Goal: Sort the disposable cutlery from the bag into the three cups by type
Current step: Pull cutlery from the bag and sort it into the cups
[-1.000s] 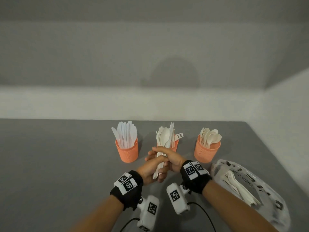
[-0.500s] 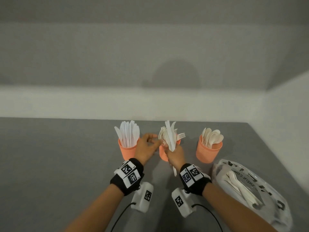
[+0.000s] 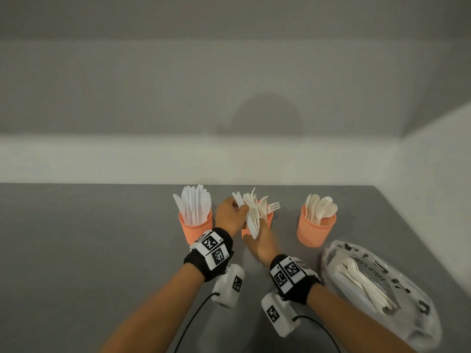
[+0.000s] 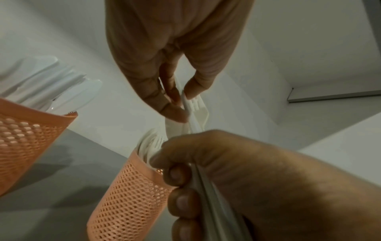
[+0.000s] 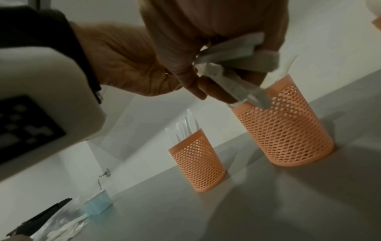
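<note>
Three orange mesh cups stand in a row: the knife cup [image 3: 195,226] on the left, the fork cup [image 3: 269,220] in the middle, the spoon cup [image 3: 316,231] on the right. My right hand [image 3: 262,242] grips a bundle of white cutlery [image 3: 252,221] by its handles, in front of the fork cup. My left hand [image 3: 237,208] pinches one white utensil [image 3: 238,198] at the bundle's top between thumb and fingers; its type is unclear. The left wrist view shows that pinch [image 4: 185,101] above the fork cup [image 4: 128,195]. The clear bag [image 3: 382,296] at the right still holds cutlery.
The cups stand on a grey table [image 3: 89,250] against a white wall. Its right edge runs close behind the bag. In the right wrist view, a pale blue object [image 5: 97,203] sits at the far left of the table.
My left hand has come from beside the knife cup to the bundle and pinches one piece. The bundle in my right hand now leans left.
</note>
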